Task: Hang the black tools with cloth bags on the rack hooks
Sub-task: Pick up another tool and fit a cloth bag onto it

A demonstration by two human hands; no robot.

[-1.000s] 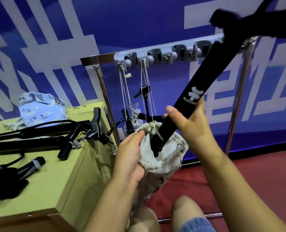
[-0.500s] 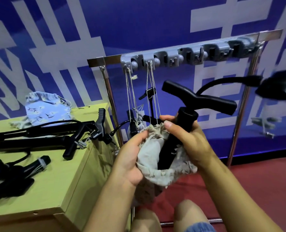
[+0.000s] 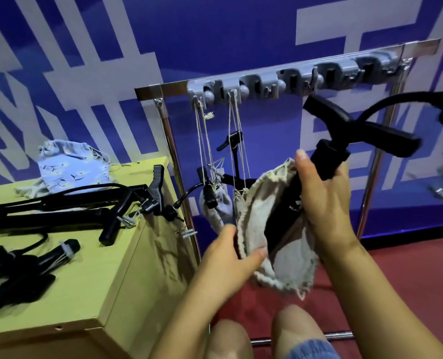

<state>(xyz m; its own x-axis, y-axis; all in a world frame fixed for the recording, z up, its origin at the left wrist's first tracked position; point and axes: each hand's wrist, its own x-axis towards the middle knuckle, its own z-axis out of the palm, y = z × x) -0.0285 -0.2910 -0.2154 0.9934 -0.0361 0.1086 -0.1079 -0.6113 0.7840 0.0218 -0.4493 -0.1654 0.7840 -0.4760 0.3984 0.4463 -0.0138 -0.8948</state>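
My right hand (image 3: 324, 200) grips the barrel of a black T-handled pump (image 3: 329, 156), whose lower part sits inside a beige cloth bag (image 3: 285, 260). My left hand (image 3: 230, 255) pinches the bag's left edge. The pump's black hose (image 3: 396, 102) arcs up to the right. Behind them stands the metal rack with a grey hook strip (image 3: 292, 79); two bagged tools (image 3: 215, 200) hang by strings from its left hooks. Several more black tools (image 3: 59, 216) lie on the yellow-green table (image 3: 90, 294).
A light blue patterned cloth bag (image 3: 72, 169) lies at the table's back. Chrome rack legs (image 3: 179, 182) stand beside the table's right edge. Red floor (image 3: 409, 268) and a blue-and-white wall lie behind. My knees (image 3: 267, 335) show at the bottom.
The pump has slid deeper into the bag, from a long barrel sticking up to only handle and upper barrel showing. My left hand shifted down to the bag's lower edge.
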